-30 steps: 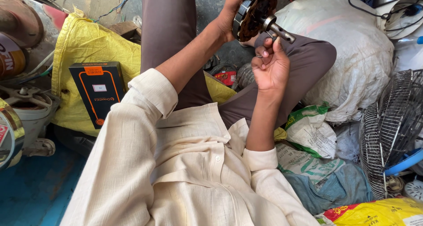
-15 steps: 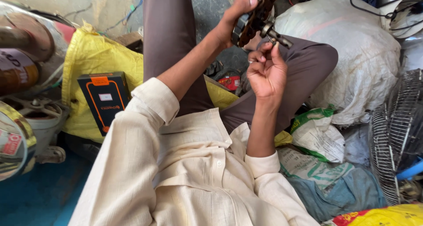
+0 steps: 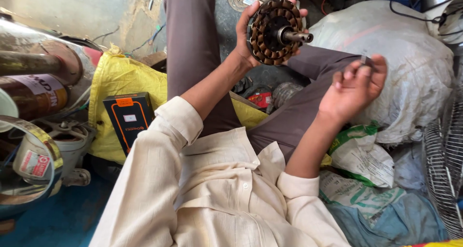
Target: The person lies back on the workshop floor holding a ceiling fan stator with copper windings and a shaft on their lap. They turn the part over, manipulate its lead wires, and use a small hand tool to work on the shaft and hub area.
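Note:
My left hand [image 3: 247, 40] holds up a round motor stator [image 3: 275, 31] with copper windings and a steel shaft that points right. My right hand [image 3: 354, 89] is off to the right and lower, apart from the stator. Its fingertips pinch a small dark ring-like part [image 3: 362, 60]. Both arms wear cream sleeves rolled to the elbow, and my brown-trousered legs stretch out under the hands.
A black and orange box [image 3: 129, 120] lies on a yellow sack [image 3: 120, 78] at left. Metal cans and drums [image 3: 34, 97] crowd the far left. A big white sack [image 3: 400, 59] sits at right, a wire fan guard [image 3: 446, 170] at the right edge, printed bags below.
My right hand has drawn away from the stator's shaft, down and to the right, with a small part in its fingertips. The left hand has turned the stator's face toward me.

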